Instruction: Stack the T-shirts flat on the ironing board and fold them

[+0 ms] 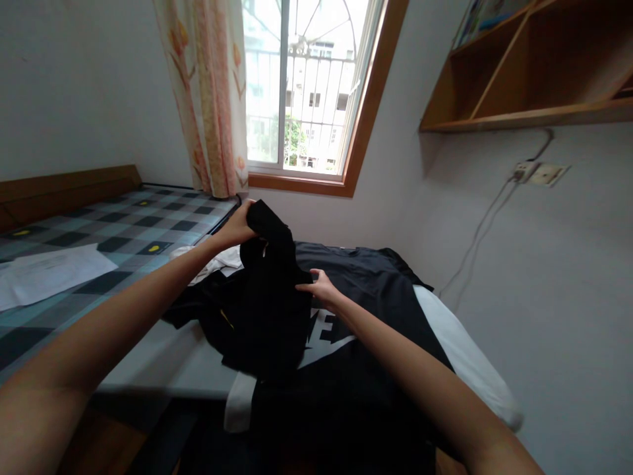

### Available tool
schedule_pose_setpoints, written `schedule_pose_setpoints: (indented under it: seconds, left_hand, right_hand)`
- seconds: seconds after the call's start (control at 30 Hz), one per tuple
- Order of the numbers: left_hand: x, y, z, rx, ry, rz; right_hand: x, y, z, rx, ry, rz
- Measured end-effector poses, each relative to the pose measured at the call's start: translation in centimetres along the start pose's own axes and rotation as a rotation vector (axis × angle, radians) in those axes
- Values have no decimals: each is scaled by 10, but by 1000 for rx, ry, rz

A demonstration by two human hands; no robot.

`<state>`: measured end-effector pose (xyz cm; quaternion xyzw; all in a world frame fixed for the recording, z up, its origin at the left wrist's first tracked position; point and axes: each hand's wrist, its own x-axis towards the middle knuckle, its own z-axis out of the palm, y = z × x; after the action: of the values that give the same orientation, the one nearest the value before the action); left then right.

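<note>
A black garment [267, 297] with a small yellow mark hangs bunched between my hands. My left hand [241, 223] is closed on its upper left part, raised near the curtain's lower end. Lower and to the right, my right hand [322, 289] pinches the garment's right edge between thumb and fingers. Beneath and beside it, a dark shirt [368, 277] with large grey letters and a grey swoosh lies spread over a white-covered surface [455, 336]. A crumpled white cloth [225, 262] shows behind the held garment.
To the left is a bed with a checked cover [163, 221] and white paper [54, 270] on it. A floral curtain [212, 92] hangs beside the barred window. A wooden shelf [524, 113] and a wall socket [548, 175] with cables are at the right.
</note>
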<state>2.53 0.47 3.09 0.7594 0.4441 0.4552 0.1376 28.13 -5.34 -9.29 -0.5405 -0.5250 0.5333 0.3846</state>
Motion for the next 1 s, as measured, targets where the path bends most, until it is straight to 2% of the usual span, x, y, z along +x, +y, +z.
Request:
schedule_pose_setpoints:
  seconds: [0.07,0.13,0.23,0.33,0.4,0.5,0.57,0.6,0.7,0.9,1.0]
  left_hand:
    - [-2,-4,-10,74,-39,3]
    - [-6,-9,-24,133,-133,-18]
    - [-16,-15,-44,74,-307,-132]
    - [-29,-20,-58,-50,-351,-259]
    - [-37,-21,-63,-101,-440,-323]
    - [-46,-19,-65,-70,-752,-339]
    - [-50,-17,-63,60,-916,-249]
    - [-51,-15,-62,130,-951,-182]
    - [-55,-11,-54,237,-943,-42]
    - [-71,-12,-32,276,-890,-166]
    - [-74,-18,-28,267,-864,-198]
  right_hand:
    - [0,-4,-10,33,-98,-17]
    - [1,-7,-22,-11,-121,-73]
    - [3,-13,-44,-27,-44,-188]
    - [3,-21,-64,46,48,-306]
    - [0,-26,-73,81,65,-350]
    - [-7,-29,-80,68,43,-306]
    - [-10,-26,-80,0,12,-204]
    - [-12,-24,-79,-41,-6,-143]
    - [-16,-17,-74,-95,-55,6]
    - [-34,-14,-61,97,-135,168]
    - [-43,-15,-57,116,-169,179]
